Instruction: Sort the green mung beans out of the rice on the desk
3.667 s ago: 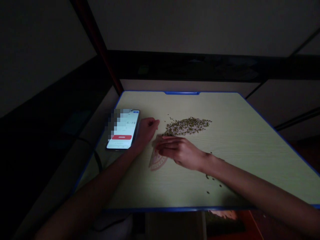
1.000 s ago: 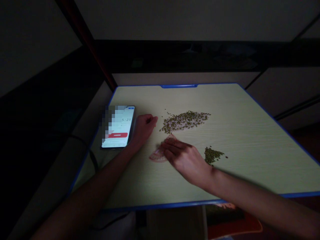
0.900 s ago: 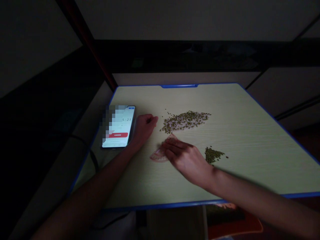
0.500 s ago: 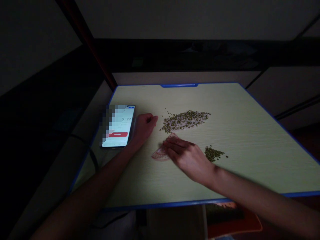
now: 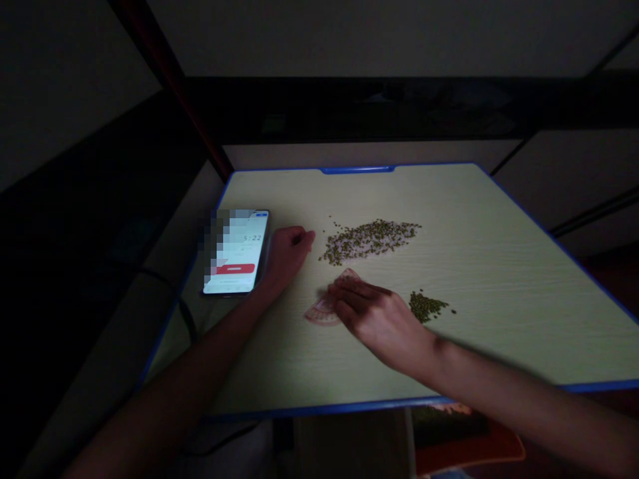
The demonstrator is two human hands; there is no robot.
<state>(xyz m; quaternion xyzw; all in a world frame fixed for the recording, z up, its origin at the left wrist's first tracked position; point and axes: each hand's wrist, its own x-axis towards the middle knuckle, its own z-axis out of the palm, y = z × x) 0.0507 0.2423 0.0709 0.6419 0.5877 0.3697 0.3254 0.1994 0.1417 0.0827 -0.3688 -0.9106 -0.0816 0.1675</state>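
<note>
Between the fingers and thumb of my right hand (image 5: 377,319) is a clear protractor (image 5: 322,313) with reddish markings, held low over the table; its middle is hidden by the fingers. A wide, loose pile of small green beans (image 5: 372,239) mixed with pale grains lies just beyond it. To the right of my right hand sits a smaller heap of green beans (image 5: 425,306). My left hand (image 5: 289,256) rests on the table beside the phone, its fingers curled in; whether anything is inside them is hidden.
A lit phone (image 5: 237,256) showing a timer lies at the table's left side. The pale wood-grain table (image 5: 499,266) has a blue rim. A dark cable (image 5: 184,313) runs by its left edge. Under the front edge is a red-orange item (image 5: 494,442).
My right hand and the protractor have shifted very slightly toward me, a little away from the wide pile. My left hand stays where it was.
</note>
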